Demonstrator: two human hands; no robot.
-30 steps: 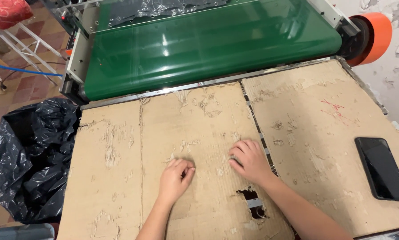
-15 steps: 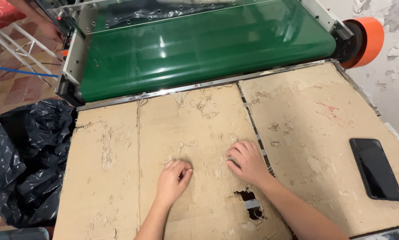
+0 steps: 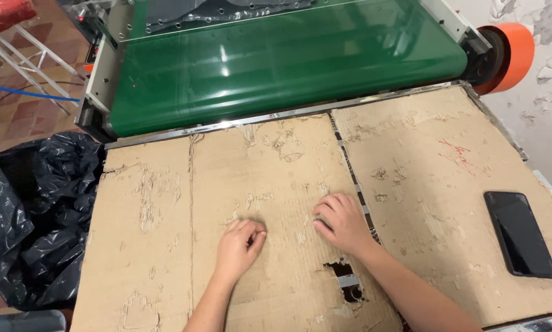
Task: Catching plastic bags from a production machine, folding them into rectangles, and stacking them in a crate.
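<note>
**Two Hands Down on a Scarred Cardboard Sheet**

Resting on the worn cardboard sheet (image 3: 270,203) that covers the work table, both of the person's hands lie palm down and hold nothing. The left hand (image 3: 239,246) has its fingers curled loosely under, knuckles up, pressing on the bare board. The right hand (image 3: 343,222) lies flatter, fingers slightly spread, just beside the seam where this sheet meets a second cardboard panel (image 3: 436,184) on the right. Neither hand is closed around anything; whether the fingertips pinch some small scrap cannot be told.

The sheet lies flat across the middle of the table, its far edge against the metal lip of a machine with a green conveyor belt (image 3: 288,61). Its top layer is peeled and scored in many places, and a ragged hole (image 3: 343,284) is torn through it near the right forearm.

Judging by its look, the board should be light and fairly stiff, but weak along the tears and at the hole, where it would likely fold or rip. A sound hold would seem to be at an outer edge or the seam side, away from the damaged patches; its surface looks rough, not slippery.

A black phone (image 3: 520,233) lies well apart on the right panel. A black plastic bag (image 3: 36,215) hangs open beside the table on the left, and an orange roller (image 3: 509,55) sits at the belt's far right end.
</note>
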